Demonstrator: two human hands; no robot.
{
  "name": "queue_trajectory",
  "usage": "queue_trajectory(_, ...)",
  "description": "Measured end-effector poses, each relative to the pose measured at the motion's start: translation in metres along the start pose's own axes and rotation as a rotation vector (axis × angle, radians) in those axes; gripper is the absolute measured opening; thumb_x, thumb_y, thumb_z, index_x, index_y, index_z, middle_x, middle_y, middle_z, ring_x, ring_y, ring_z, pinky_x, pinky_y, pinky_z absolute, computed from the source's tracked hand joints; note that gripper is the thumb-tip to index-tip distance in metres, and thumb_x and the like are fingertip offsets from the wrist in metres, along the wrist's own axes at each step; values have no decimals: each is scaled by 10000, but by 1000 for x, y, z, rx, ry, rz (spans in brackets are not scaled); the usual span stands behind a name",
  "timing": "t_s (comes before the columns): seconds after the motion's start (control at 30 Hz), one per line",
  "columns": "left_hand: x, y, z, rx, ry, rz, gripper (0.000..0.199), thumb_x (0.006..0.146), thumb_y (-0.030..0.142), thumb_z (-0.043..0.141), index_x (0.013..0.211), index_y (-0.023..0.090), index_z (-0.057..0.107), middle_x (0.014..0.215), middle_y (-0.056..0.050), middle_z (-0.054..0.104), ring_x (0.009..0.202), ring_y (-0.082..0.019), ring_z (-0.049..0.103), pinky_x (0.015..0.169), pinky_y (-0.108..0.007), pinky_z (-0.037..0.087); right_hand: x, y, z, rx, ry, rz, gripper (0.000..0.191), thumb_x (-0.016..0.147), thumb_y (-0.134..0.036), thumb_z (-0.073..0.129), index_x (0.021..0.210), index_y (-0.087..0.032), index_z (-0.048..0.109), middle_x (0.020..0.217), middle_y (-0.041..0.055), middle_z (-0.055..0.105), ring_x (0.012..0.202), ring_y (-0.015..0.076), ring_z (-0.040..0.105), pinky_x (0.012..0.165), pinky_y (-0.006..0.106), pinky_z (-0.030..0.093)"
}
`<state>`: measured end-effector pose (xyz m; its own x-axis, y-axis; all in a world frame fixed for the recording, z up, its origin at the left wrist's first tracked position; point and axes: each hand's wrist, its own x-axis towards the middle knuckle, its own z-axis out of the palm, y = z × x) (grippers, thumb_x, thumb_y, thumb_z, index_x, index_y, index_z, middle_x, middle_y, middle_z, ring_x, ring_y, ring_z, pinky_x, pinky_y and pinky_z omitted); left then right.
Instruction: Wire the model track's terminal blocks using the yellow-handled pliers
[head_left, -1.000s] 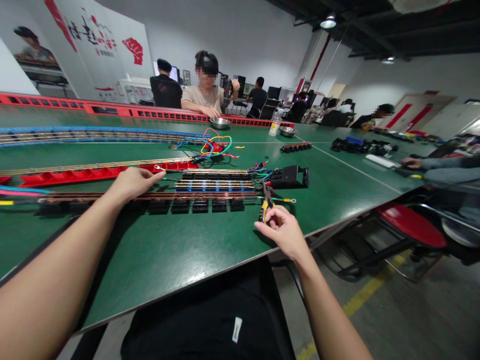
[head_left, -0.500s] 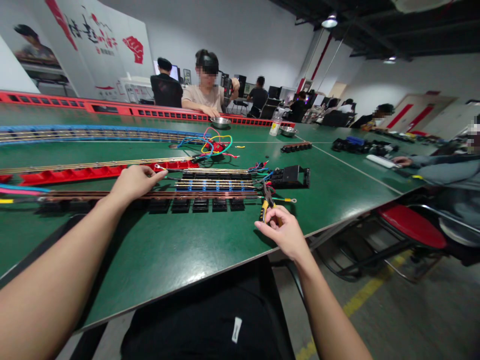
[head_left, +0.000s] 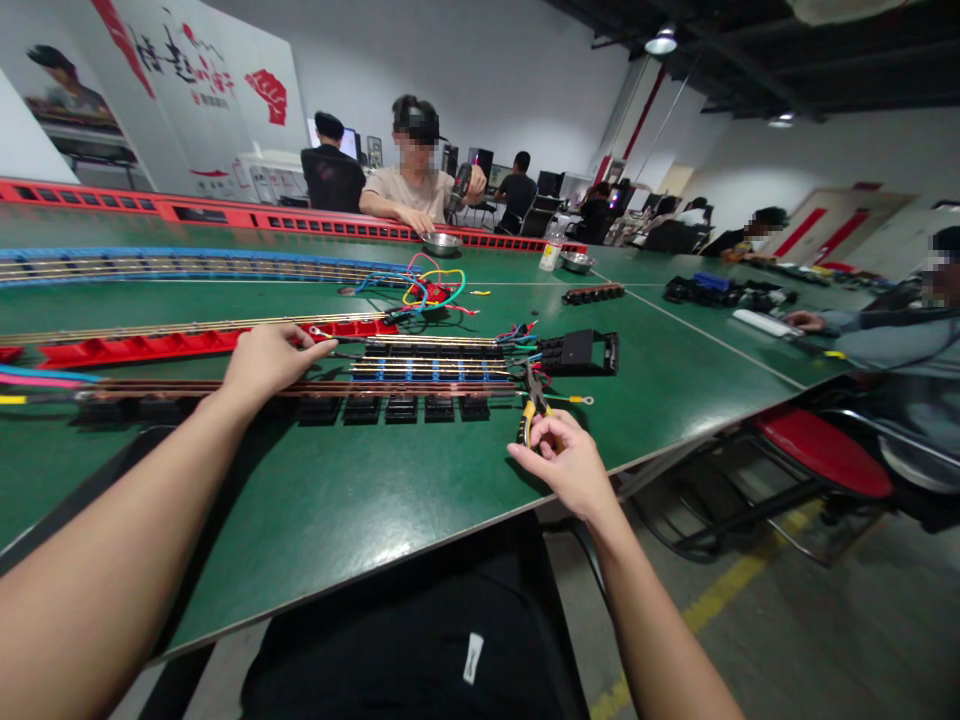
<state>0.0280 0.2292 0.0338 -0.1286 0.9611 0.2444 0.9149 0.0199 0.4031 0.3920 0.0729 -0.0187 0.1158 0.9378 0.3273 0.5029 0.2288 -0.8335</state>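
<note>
My left hand [head_left: 274,358] is closed in a pinch at the left end of the rail pieces, on a thin wire whose ring terminal [head_left: 316,332] shows just above the fingers. In my right hand [head_left: 561,450] are pliers [head_left: 531,405] with yellow and black handles, jaws pointing away from me. Their tips lie close to the right end of the copper-coloured rails [head_left: 420,390], which rest on black blocks. Behind these rails is a short blue track section [head_left: 431,369] with brass-coloured rails. A black holder [head_left: 589,353] stands just beyond the pliers, with coloured wires beside it.
A red track strip [head_left: 187,343] lies behind my left hand, and a curved blue track [head_left: 187,265] farther back. Coloured wires [head_left: 435,290] are bunched at its end. Metal bowls [head_left: 442,245] and a bottle [head_left: 551,248] stand near a person [head_left: 412,185] holding a drill.
My hands and the pliers stay almost where they were. Across the table, the person's drill has tilted and moved slightly.
</note>
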Motion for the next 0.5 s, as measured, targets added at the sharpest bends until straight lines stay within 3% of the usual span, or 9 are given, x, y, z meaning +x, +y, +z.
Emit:
queue_trajectory(0.3,-7,9,1,-38,37,5,452,742,645,528,855,229,662,902,-112,693,944,-329,641,845,-398,483,0,4,1,-14,7,-29,327,707,-408,779,648,-192,541,859,14,478,536,75,381,509,261,365)
queue_trajectory(0.5,-7,13,-2,-7,1,-35,408,767,575,514,872,207,655,839,-114,692,893,-316,651,820,-389,491,1,1,0,-28,-3,-20,325,724,-399,762,626,-193,530,804,-6,451,550,86,393,540,267,373)
